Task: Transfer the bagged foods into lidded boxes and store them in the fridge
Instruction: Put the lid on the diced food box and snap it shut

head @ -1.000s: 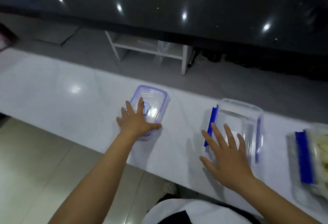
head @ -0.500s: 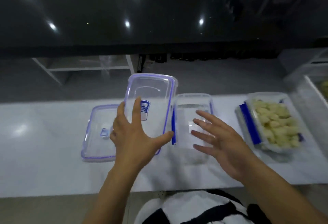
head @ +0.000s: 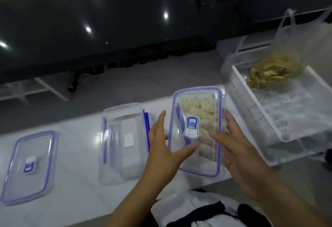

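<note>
A clear lid (head: 206, 162) with a blue rim and a blue label hangs over the box of pale food pieces (head: 199, 109), which shows through it. My left hand (head: 165, 153) grips the lid's left edge with the thumb on top. My right hand (head: 239, 153) grips its right edge the same way. I cannot tell whether the lid touches the box. Left of them stands an empty clear box (head: 125, 154) with blue side clips. A second blue-rimmed lid (head: 29, 181) lies flat at the far left.
All this sits on a white counter (head: 77, 196) whose near edge is at my body. A white plastic basket (head: 260, 108) at the right holds a thin plastic bag (head: 273, 72) of yellowish food. A dark glossy table stands beyond the counter.
My left hand carried the lid to the right, from above the empty box to above the box with food. My right hand came onto its right edge. The view turned right.
</note>
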Demonstrator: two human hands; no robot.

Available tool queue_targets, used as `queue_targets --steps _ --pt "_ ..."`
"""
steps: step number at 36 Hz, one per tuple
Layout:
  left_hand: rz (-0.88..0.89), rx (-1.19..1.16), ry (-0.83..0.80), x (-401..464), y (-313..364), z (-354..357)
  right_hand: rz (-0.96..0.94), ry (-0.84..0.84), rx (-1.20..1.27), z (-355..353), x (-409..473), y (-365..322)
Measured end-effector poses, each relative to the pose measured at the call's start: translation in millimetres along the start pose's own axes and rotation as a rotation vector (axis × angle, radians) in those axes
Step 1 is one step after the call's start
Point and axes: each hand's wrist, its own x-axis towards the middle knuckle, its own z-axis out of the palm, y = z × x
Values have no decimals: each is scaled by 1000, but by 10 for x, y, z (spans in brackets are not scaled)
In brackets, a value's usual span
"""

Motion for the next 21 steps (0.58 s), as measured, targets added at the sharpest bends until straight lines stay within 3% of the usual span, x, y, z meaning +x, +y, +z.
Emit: queue_targets --steps 3,7,12,15,18,21 --pt "-124 -176 -4 78 58 277 -9 -73 -125 -376 97 -34" --pt "-150 -251 79 176 14 532 12 -16 -261 -784 367 59" --pt "-74 -208 243 261 20 786 -104 13 -753 -959 697 137" --pt "-52 -151 316 353 18 857 -134 10 -920 -993 935 183" --pt "-93 28 294 452 -10 907 -90 16 -1121 -1013 1151 271" --pt "-155 6 257 491 -66 931 -102 3 -1176 -1047 1195 389"
